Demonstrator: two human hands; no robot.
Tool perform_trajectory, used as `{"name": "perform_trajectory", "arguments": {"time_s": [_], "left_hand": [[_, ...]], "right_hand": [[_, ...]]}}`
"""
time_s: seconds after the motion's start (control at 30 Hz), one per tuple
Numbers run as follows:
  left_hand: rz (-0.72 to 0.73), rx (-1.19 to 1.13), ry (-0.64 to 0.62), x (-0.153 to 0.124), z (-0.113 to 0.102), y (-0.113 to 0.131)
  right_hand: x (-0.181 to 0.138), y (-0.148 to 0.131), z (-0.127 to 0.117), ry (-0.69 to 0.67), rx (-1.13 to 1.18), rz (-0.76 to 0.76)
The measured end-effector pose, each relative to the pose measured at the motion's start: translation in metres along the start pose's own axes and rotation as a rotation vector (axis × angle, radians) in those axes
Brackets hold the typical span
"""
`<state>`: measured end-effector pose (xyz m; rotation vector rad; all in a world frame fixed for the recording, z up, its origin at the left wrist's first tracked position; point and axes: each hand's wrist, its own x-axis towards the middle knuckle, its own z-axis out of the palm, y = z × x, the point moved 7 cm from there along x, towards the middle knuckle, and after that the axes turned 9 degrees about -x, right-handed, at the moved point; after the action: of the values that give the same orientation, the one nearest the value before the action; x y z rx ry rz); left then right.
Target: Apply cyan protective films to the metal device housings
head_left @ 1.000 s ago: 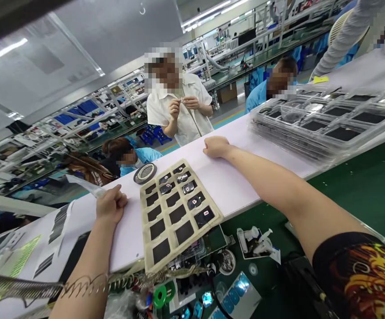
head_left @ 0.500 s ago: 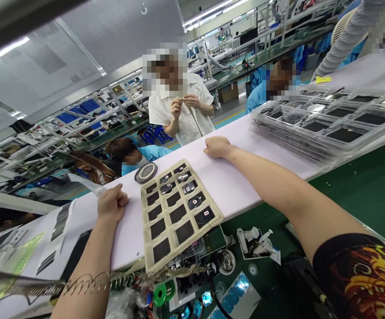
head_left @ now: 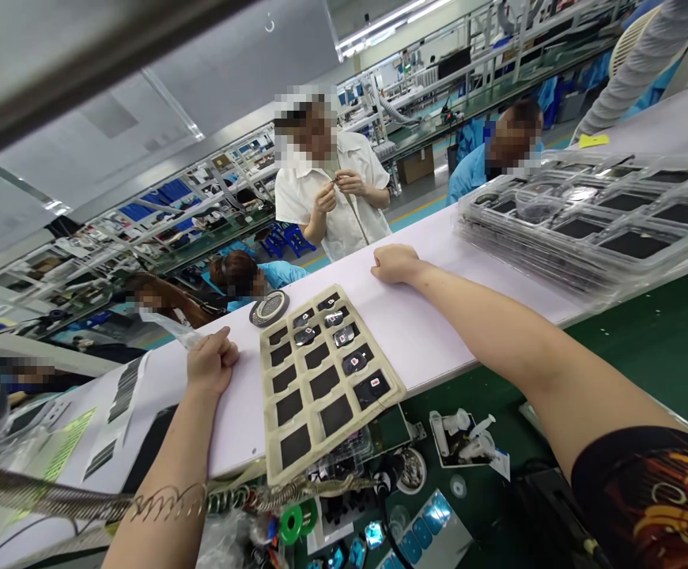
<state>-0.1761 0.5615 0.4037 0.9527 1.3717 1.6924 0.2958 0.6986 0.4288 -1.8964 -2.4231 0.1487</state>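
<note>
My left hand [head_left: 210, 360] is closed in a loose fist on the white shelf [head_left: 427, 348], left of the tray. Just behind it lies a piece of clear plastic [head_left: 172, 327]. My right hand [head_left: 395, 263], also a fist, rests on the shelf's far side; nothing shows in either hand. Between my arms sits a cream compartment tray [head_left: 314, 431], its near end jutting past the shelf edge. Several of its pockets hold small dark parts with red-and-white marks [head_left: 373, 384]; the other pockets show dark bottoms. A round black-rimmed disc [head_left: 269, 308] lies behind the tray.
Stacked clear plastic trays [head_left: 605, 225] stand at the right of the shelf. A coiled hose [head_left: 261, 498] crosses low in front. Below, the green bench [head_left: 634, 356] carries syringes [head_left: 483, 435], a green spool [head_left: 291, 524] and blue pieces [head_left: 418, 545]. A person in white [head_left: 349, 201] stands opposite.
The view has shifted slightly, so everything sits a little further right. Both fists keep their places on the shelf. The person opposite has tilted their head and lowered their hands slightly.
</note>
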Motion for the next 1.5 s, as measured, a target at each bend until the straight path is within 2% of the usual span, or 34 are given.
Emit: {"name": "perform_trajectory", "arguments": {"time_s": [1.5], "left_hand": [[0.007,0.058,0.014,-0.0045,0.0055,0.0035]], "right_hand": [[0.0024,0.0011,0.0011,0.019,-0.001,-0.007]]}}
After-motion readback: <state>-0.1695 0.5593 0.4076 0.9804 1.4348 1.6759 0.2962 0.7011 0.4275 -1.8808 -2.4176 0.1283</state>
